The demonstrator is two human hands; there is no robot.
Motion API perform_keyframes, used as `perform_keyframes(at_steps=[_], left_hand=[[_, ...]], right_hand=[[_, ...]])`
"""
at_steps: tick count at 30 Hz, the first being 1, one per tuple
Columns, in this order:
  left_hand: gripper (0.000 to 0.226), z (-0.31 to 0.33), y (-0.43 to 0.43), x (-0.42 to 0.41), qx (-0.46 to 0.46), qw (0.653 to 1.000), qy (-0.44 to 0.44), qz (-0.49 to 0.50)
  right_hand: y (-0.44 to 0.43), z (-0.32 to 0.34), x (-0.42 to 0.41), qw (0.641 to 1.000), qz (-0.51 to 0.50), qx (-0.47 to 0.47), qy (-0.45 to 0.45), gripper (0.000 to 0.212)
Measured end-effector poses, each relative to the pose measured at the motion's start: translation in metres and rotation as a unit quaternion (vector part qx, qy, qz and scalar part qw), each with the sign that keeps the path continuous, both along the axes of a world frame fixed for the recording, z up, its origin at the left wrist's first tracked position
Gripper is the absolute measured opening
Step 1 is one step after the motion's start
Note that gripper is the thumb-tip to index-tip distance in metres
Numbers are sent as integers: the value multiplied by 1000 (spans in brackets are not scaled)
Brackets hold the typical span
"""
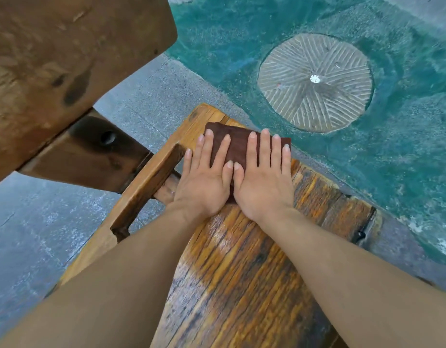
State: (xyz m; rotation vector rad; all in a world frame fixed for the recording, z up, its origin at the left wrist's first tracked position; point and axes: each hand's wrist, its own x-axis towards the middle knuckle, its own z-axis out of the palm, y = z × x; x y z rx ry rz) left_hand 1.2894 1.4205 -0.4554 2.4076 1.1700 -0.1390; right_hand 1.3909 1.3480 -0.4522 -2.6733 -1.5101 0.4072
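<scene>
A dark brown folded cloth point(238, 146) lies flat near the far end of a worn orange-brown wooden bench point(242, 272). My left hand point(204, 182) and my right hand point(263, 182) press down on it side by side, fingers straight and spread, thumbs touching. The palms cover the near part of the cloth, and its far edge shows beyond my fingertips. The bench wood looks wet and glossy just behind my wrists.
A large brown wooden tabletop point(53, 59) with a dark leg point(96, 156) stands at the upper left. Grey stone floor point(28, 234) lies to the left. To the right is teal paving point(405, 159) with a round grooved millstone point(314, 81) set in it.
</scene>
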Motion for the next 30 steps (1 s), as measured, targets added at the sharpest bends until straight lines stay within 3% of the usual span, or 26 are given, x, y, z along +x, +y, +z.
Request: perform_keyframes(at_steps=[4, 11, 14, 17, 22, 26, 30], left_hand=[[56, -1, -36, -4, 27, 1000, -12, 7], [58, 16, -108, -23, 46, 997, 21, -66], [48, 30, -140, -43, 90, 992, 37, -87], [39, 48, -158, -60, 65, 993, 14, -100], [39, 135, -161, -82, 53, 978, -141, -148], [37, 250, -160, -96, 116, 939, -259, -193], [39, 382, -176, -116, 135, 903, -345, -216]], right_hand=[[-32, 2, 1, 1000, 14, -4, 8, 63], [-103, 20, -20, 998, 29, -53, 24, 62], [-136, 33, -35, 994, 33, -64, 85, 65], [-166, 54, -46, 990, 33, -54, 128, 61], [-205, 129, -69, 990, -2, 128, 59, 49], [-220, 240, -95, 946, -48, 318, 36, 39], [-242, 374, -124, 911, -72, 406, 3, 38]])
